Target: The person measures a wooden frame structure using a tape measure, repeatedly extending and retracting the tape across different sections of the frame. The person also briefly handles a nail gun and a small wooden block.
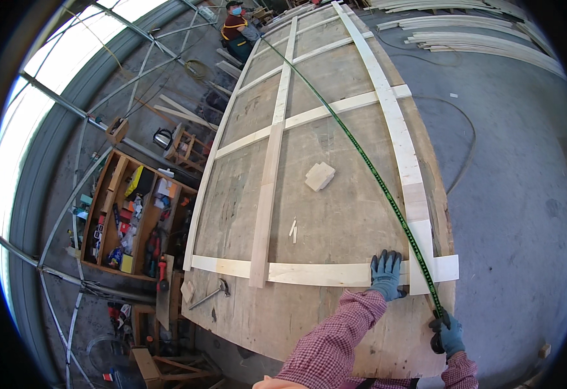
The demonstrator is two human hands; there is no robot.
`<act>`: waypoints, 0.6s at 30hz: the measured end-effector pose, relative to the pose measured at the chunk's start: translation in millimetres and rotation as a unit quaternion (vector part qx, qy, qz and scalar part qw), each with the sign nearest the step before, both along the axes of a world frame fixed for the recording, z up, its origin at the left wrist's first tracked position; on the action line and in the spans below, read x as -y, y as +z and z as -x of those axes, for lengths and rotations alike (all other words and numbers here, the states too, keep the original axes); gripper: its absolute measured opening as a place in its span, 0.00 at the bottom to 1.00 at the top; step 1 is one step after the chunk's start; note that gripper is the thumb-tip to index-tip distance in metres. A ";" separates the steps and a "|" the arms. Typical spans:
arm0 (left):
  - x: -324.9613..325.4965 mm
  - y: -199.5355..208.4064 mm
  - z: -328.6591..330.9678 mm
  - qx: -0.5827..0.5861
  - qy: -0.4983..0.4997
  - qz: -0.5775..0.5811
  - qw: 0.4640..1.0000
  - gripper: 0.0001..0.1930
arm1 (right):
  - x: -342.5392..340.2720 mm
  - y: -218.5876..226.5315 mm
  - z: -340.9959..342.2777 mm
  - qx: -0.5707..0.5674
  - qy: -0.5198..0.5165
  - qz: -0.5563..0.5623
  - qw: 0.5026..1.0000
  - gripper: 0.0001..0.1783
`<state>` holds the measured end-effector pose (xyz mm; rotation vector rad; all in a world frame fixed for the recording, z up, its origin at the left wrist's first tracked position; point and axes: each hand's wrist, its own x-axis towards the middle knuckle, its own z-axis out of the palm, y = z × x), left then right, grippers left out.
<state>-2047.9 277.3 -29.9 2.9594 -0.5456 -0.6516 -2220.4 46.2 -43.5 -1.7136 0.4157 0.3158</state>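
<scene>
My left hand [387,275], in a blue-grey glove with dark fingertips, lies with fingers spread on the near crosspiece [322,274] of a pale wooden frame. Just right of it, the long right-hand slat [397,142] meets that crosspiece. Beyond the table's near right corner, my right hand [450,335], gloved alike, is closed around the dark case of a tape measure [436,342]. The green tape blade [367,162] runs out taut, diagonally across the frame to the far left corner. A masked co-worker [241,31] stands there, a gloved hand near the blade's far end.
The frame rests on a large plywood-topped table [342,324]. On it lie a hammer [211,294], a small wood block [320,176] and thin offcuts [293,230]. A wooden tool box [118,220] stands at left. Stacked boards [484,42] and a hose [471,136] lie on the right floor.
</scene>
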 end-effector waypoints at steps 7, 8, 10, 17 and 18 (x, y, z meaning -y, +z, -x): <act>-6.5 -26.4 -0.3 0.139 -0.008 0.098 0.985 0.57 | -2.1 43.9 -15.3 -0.046 0.006 0.019 0.999 0.20; -3.9 -22.1 -2.8 0.113 -0.004 0.110 0.987 0.57 | 1.4 19.7 -6.0 0.012 -0.010 0.008 1.000 0.20; -15.4 -51.8 -7.3 0.074 0.028 0.126 0.989 0.43 | 8.1 12.6 -3.7 0.018 0.064 0.084 0.994 0.22; 59.9 -23.9 -9.6 0.263 0.175 0.187 0.930 0.27 | 15.3 28.0 -11.4 -0.033 0.085 0.014 0.996 0.23; 66.4 -21.6 -5.7 0.253 0.170 0.180 0.935 0.28 | 18.4 24.3 -8.7 -0.033 0.086 0.002 0.996 0.23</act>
